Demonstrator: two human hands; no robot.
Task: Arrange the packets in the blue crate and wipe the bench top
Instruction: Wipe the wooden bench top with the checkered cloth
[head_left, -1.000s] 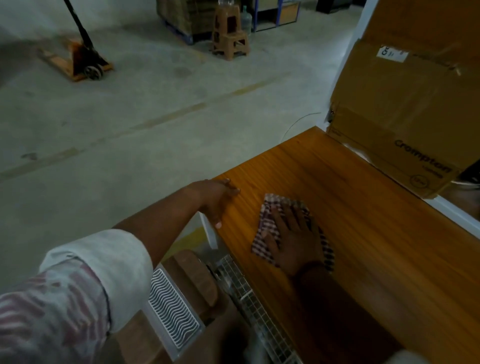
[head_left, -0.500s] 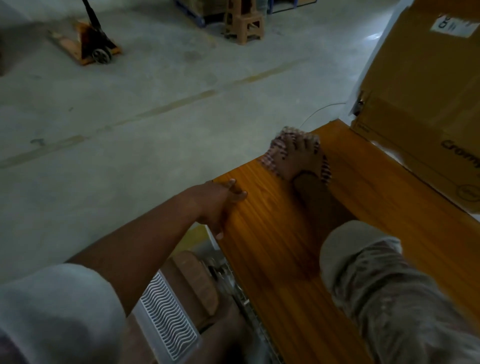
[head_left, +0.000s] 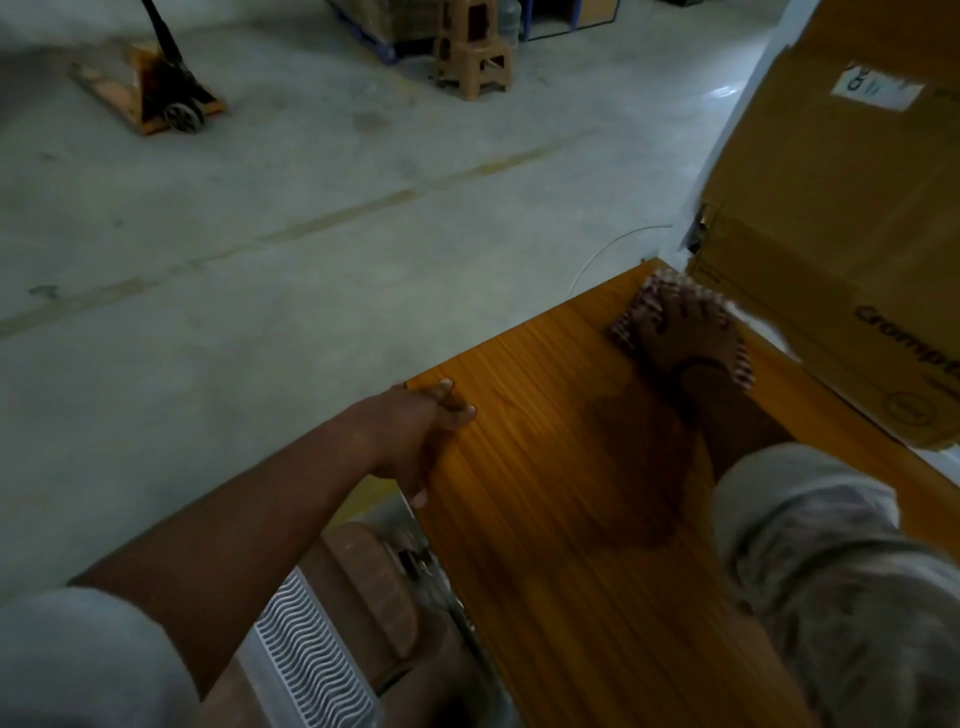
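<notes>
The wooden bench top (head_left: 561, 467) runs from the lower middle to the right. My right hand (head_left: 685, 338) lies flat on a red-and-white checked cloth (head_left: 631, 317), pressing it on the bench's far corner, close to a cardboard box. My left hand (head_left: 415, 431) rests on the bench's left edge, fingers on top and thumb down the side. The blue crate and the packets are not in view.
A large Crompton cardboard box (head_left: 831, 234) leans at the bench's far right side. Below the left edge sit a white ribbed panel (head_left: 306, 670) and brown bundles (head_left: 379, 587). On the concrete floor stand a pallet jack (head_left: 166, 98) and a plastic stool (head_left: 472, 62).
My right hand has pushed the cloth from the near middle of the bench up to its far corner by the box. My left hand has stayed on the edge.
</notes>
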